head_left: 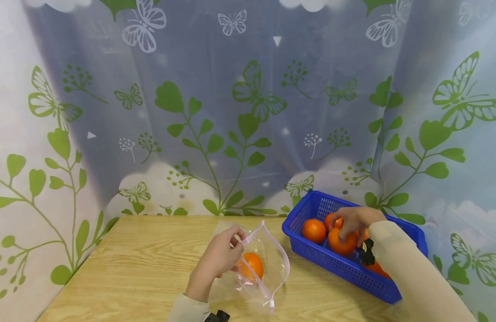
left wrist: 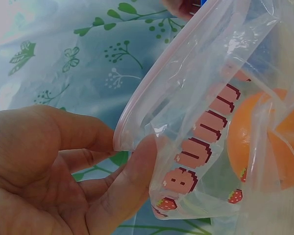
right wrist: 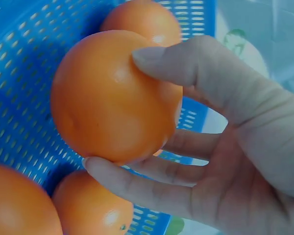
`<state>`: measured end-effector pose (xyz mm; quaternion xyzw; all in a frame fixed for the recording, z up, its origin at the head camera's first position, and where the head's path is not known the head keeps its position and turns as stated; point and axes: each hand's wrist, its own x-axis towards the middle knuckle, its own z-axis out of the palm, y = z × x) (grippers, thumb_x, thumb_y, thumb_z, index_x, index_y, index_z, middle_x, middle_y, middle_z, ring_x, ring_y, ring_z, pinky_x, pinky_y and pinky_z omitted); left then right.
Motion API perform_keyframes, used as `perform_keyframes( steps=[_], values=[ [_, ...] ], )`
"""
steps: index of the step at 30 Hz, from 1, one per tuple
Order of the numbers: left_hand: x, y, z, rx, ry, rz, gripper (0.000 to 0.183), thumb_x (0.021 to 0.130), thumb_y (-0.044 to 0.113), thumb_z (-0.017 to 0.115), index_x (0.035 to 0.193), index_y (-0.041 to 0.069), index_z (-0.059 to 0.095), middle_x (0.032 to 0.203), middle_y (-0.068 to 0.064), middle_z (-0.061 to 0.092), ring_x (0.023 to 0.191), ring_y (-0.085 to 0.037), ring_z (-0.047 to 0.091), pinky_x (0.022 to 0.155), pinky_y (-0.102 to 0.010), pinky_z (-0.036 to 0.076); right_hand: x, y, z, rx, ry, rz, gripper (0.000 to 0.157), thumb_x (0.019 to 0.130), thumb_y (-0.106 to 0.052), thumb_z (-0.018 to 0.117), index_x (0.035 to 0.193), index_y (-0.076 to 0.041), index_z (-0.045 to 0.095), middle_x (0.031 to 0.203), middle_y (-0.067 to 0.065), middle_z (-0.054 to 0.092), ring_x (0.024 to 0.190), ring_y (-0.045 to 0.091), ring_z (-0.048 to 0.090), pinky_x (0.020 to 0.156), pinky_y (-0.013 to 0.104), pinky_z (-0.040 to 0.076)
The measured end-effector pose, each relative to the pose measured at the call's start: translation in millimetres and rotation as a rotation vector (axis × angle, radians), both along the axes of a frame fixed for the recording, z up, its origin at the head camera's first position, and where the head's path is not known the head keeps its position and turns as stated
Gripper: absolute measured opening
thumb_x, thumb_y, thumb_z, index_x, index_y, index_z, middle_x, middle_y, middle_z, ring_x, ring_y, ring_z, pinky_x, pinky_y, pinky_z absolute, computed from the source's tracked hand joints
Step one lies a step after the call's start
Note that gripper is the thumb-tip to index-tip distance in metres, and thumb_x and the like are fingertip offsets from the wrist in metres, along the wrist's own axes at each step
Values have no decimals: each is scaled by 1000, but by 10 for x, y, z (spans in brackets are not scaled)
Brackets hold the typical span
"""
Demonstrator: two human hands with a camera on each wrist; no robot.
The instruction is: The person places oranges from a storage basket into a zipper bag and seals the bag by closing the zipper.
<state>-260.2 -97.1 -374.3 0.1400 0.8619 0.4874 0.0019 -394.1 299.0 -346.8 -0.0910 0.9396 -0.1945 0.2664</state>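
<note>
My left hand [head_left: 220, 255] pinches the upper edge of a clear zip bag [left wrist: 201, 142] between thumb and forefinger. The bag has a pink zip strip and printed pink letters with small strawberries, and its mouth gapes toward the right. Inside it lies one orange [head_left: 254, 266], seen through the plastic. Over in the blue basket [head_left: 332, 264], my right hand [head_left: 354, 220] grips another orange [right wrist: 112, 103], thumb on top and fingers curled beneath. Several more oranges [right wrist: 93, 200] sit around it in the basket, some partly covered by my hand and forearm.
The blue basket has perforated walls and stands on the right of the wood-grain table [head_left: 151, 250], angled, near the back edge. A hanging sheet [head_left: 215, 112] with green leaves and butterflies encloses the table behind and at both sides.
</note>
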Motion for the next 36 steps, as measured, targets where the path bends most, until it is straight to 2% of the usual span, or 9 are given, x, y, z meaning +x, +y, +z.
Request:
perform_keyframes(
  steps=[4,10,15,19,25,29,36],
  values=[
    [-4,5,-3,2,0,0,12,98,3,53,108,6,60,92,-13,60,61,-21,61,56,-42,63,25,9,115,-54,6,52,47,80,-4,78,124,-13,64,137,23,49,102,29,63,75,46,65],
    [-13,13,-7,3,-5,-3,13,98,3,53,109,6,60,92,-13,60,61,-20,62,56,-43,63,47,24,286,-180,36,118,51,87,-6,78,134,-7,59,136,29,53,102,28,63,78,46,65],
    [-16,12,-5,1,-9,-4,12,99,4,53,108,7,60,92,-13,60,63,-20,60,55,-41,62,77,11,357,-263,39,121,54,87,-7,79,136,-8,57,137,29,53,101,26,63,80,46,64],
    [-16,9,-12,3,-8,-8,12,99,4,52,108,6,60,93,-13,61,62,-21,60,56,-41,62,124,6,353,-327,90,166,50,88,-9,78,134,-9,59,140,28,53,106,27,64,77,46,64],
    [-16,8,-36,-1,-8,-10,12,98,2,53,107,5,59,92,-13,61,61,-21,60,55,-40,62,215,-35,289,-464,167,271,51,90,-12,78,135,-3,56,136,29,57,109,29,64,75,42,64],
    [-16,13,-41,-5,-7,-7,11,98,3,53,107,6,59,91,-12,61,61,-22,60,55,-40,62,276,-93,247,-531,183,275,53,89,-12,78,137,-2,55,137,30,57,105,28,66,76,43,65],
    [-18,19,-27,-8,0,-11,11,99,3,53,107,6,59,91,-12,61,61,-21,59,55,-40,62,388,-208,212,-584,233,301,52,88,-12,78,134,-5,56,138,29,56,112,30,63,76,42,65]
  ],
)
